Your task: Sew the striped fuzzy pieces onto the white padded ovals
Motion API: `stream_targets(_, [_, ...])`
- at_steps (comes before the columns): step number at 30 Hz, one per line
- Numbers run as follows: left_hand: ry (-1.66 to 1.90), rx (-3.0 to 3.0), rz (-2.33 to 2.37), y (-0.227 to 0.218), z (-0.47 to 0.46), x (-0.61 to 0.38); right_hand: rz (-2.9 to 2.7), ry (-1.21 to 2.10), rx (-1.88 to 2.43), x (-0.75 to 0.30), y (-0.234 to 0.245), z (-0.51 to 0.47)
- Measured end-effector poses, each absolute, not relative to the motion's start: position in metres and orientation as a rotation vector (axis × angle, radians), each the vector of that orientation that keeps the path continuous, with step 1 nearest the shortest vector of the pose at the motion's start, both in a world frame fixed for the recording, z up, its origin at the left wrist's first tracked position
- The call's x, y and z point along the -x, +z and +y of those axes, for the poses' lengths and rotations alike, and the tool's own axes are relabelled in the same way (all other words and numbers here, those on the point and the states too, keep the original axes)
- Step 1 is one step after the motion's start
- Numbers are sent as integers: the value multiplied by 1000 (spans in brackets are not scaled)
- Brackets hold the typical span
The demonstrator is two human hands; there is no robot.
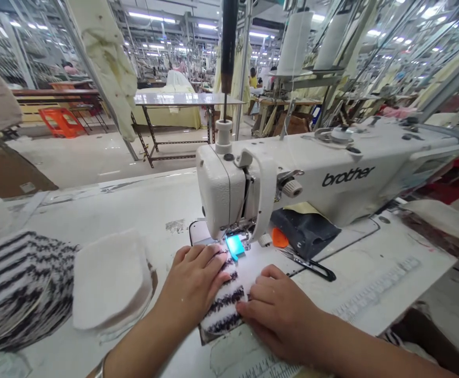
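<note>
A black-and-white striped piece of fabric [226, 302] lies under the lit needle area of a white sewing machine [233, 189]. My left hand [198, 273] rests on its left side, fingers stretched out close to the presser foot. At its right edge, my right hand [274, 307] has curled fingers, with thumb and forefinger pinching the fabric. A bright blue guide [235, 245] sits beside the needle, just ahead of my left fingertips. The needle tip itself is hard to make out.
Striped fabric pieces [20, 289] and white fabric pieces [109, 281] are stacked at left. Thread snips [311, 265], an orange piece [279, 238] and dark folded cloth [308, 231] lie right of the needle. A ruler [379, 289] marks the tabletop. Thread cones [297, 44] stand behind.
</note>
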State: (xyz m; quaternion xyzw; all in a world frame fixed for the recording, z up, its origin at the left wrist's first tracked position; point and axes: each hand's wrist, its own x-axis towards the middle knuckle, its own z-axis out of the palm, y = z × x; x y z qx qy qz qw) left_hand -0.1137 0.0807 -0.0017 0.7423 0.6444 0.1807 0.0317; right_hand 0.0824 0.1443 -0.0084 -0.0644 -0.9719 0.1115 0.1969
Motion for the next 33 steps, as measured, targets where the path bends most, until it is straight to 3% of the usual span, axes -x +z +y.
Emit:
stream_targets(8, [541,-2359,2011,-1,83,115,-2765,399,224,-83,-9,145])
stream_targets(13, [821,-2447,1903,10,71,109,-2771,437,221,-86,-2,148])
stream_targets(21, [942,-2344,1828,15,57,101,-2828,125,84,-79,9,159])
stream_targets(33, [920,-2362,1778,2,63,98,-2817,-1,-35,-77,6,167])
